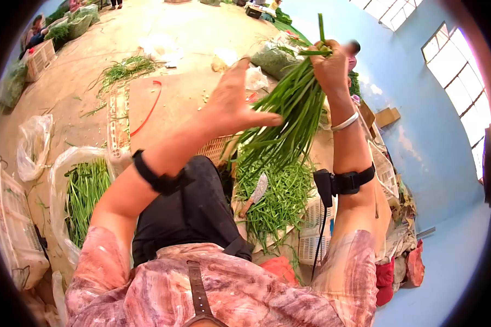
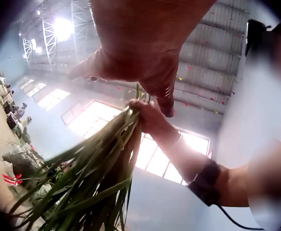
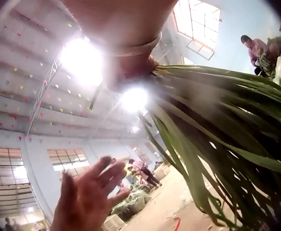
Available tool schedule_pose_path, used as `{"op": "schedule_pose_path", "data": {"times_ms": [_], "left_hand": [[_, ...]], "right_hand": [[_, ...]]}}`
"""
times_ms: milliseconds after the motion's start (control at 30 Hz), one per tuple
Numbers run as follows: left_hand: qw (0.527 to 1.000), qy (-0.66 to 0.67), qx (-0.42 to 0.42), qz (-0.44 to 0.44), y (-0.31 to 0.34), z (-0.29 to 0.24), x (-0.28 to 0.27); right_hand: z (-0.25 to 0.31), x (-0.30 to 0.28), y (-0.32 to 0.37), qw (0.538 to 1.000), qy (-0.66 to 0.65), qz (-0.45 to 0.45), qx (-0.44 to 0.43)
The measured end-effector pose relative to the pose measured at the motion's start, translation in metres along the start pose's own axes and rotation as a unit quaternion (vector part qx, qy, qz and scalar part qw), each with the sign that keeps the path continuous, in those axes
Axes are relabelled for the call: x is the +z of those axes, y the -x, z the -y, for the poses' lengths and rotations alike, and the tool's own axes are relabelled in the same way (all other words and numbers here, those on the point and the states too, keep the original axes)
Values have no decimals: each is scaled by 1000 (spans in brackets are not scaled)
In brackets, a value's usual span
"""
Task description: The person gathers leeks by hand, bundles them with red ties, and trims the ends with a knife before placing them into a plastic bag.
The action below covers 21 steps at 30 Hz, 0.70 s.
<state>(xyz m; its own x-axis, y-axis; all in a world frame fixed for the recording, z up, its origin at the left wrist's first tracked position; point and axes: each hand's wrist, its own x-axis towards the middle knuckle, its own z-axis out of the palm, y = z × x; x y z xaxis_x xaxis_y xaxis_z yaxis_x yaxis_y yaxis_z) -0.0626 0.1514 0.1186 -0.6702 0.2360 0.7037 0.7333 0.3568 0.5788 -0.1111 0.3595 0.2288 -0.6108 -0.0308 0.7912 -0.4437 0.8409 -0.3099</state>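
Raised at the upper right, my right hand grips a bunch of garlic chives by its gathered stem end. The long flat leaves hang down and to the left, and a few stalks poke out above the fist. My left hand is beside the bunch with its fingers spread and thumb stretched toward the leaves, holding nothing. In the right wrist view that left hand shows its spread fingers apart from the leaves. Below the bunch, a knife with a wooden handle lies on a heap of cut greens.
A plastic-lined container of long greens stands left of my legs, near a white crate. A red strap and loose greens lie on the floor ahead. Another person sits by the blue wall.
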Motion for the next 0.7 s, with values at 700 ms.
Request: {"op": "schedule_pose_path", "data": {"times_ms": [700], "left_hand": [[656,719,-80,215,34,57,-3]], "right_hand": [[89,103,-44,886,-417,128,155]]}}
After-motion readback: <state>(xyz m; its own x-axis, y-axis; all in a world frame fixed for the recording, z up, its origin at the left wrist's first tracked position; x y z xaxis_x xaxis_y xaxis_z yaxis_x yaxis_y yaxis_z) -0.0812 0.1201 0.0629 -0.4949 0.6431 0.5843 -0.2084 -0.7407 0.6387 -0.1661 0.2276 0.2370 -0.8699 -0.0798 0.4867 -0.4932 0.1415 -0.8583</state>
